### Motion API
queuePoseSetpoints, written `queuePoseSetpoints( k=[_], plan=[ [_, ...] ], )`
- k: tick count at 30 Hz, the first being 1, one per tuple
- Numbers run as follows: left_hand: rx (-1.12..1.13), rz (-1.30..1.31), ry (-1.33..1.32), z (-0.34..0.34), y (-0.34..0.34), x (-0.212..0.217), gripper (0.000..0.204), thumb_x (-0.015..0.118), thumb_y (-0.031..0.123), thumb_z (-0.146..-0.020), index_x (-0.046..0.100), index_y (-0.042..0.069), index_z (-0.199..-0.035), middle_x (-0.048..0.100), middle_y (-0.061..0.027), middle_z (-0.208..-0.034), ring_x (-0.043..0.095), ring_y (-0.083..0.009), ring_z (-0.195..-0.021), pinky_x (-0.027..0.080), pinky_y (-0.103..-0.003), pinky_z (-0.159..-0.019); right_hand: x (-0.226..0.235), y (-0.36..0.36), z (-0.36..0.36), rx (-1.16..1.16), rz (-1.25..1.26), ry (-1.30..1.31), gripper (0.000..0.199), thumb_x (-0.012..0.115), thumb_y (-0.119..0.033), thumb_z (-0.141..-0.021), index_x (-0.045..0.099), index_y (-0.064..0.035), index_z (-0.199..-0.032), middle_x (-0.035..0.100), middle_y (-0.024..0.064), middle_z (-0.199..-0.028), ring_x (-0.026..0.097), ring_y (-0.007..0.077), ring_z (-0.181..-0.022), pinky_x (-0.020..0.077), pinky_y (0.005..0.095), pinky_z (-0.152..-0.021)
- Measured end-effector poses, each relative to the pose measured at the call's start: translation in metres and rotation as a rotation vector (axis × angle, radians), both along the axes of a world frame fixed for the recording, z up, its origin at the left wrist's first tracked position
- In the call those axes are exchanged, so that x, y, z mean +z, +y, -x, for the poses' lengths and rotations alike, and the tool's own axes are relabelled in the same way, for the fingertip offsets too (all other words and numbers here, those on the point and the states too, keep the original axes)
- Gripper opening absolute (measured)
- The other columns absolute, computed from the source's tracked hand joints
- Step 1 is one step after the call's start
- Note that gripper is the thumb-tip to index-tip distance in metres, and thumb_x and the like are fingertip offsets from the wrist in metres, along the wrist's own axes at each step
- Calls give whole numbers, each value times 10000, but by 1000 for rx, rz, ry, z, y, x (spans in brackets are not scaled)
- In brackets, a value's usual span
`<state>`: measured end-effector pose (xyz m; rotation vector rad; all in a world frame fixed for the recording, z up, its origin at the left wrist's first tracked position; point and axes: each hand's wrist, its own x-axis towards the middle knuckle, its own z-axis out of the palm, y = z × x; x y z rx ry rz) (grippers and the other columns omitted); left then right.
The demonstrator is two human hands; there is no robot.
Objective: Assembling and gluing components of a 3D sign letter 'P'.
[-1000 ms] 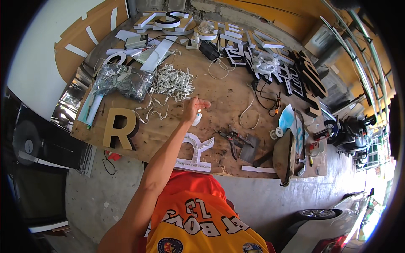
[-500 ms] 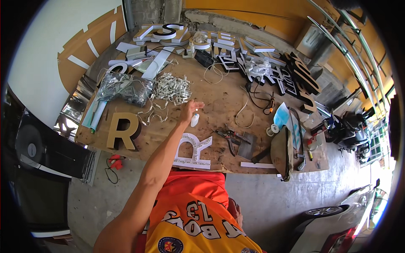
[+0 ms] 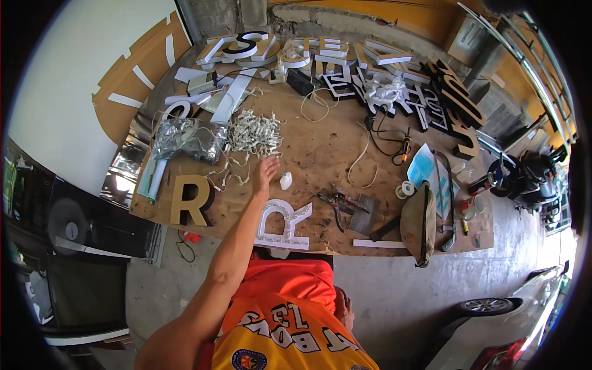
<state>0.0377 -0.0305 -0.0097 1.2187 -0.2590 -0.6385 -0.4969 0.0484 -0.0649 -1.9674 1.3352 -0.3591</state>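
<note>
1. Left hand [image 3: 266, 169] reaches out over the bench [image 3: 320, 154], fingers loosely spread, gripping nothing; it hovers just beside the white bottle [image 3: 285, 180] and the loose LED strands [image 3: 237, 169].
2. Right hand: barely visible low by the shirt, state cannot be told.
3. Far left: gold letter [image 3: 190, 200] lies flat, looks finished. Above it, a foil bag [image 3: 185, 137].
4. Centre-left: tangled LED pile [image 3: 254, 131], plenty unused.
5. Below the hand: white letter shell [image 3: 285, 223], open face up; I judge its fitting-out incomplete.
6. Right of that: pliers [image 3: 336, 200], tape roll [image 3: 407, 188].
7. Back and right: stacked letters [image 3: 394, 86], white and black.
</note>
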Motion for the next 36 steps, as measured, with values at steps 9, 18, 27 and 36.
queuePoseSetpoints(
  k=[9, 18, 27, 36],
  plan=[
    [-108, -153, -153, 22, 51, -25, 491, 659, 194, -929, 551, 23, -1377, 638, -117, -1291, 596, -220, -1220, 445, -388, -1063, -8, 26, 6, -75, -148, 134, 550, 636, -167, -938, 464, -42, -1444, 613, 241, -1243, 625, 431, -1075, 524, 496, -865],
    [-2, -363, -645, 59, 26, -54, 630, 850, 201, -753, 599, 22, -1303, 685, -147, -1162, 680, -269, -1045, 538, -380, -899, -20, 29, 17, 81, 246, -22, 593, 666, -147, -908, 465, -19, -1451, 612, 240, -1271, 627, 400, -1096, 533, 443, -886],
    [84, -516, -763, 55, 11, -40, 512, 846, 275, -745, 672, 43, -1166, 707, -165, -1063, 692, -331, -962, 543, -427, -813, -26, 22, 28, -191, -246, -165, 561, 675, -128, -909, 494, -10, -1426, 616, 217, -1281, 641, 347, -1091, 534, 404, -880],
    [-125, -397, -764, 124, 52, 26, 324, 808, 275, -823, 746, 36, -1034, 723, -96, -843, 684, -159, -709, 531, -313, -654, 50, -55, -153, -96, -392, -782, 497, 624, -170, -1001, 472, -3, -1444, 653, 139, -1253, 656, 189, -1054, 538, 298, -810]
  ],
)
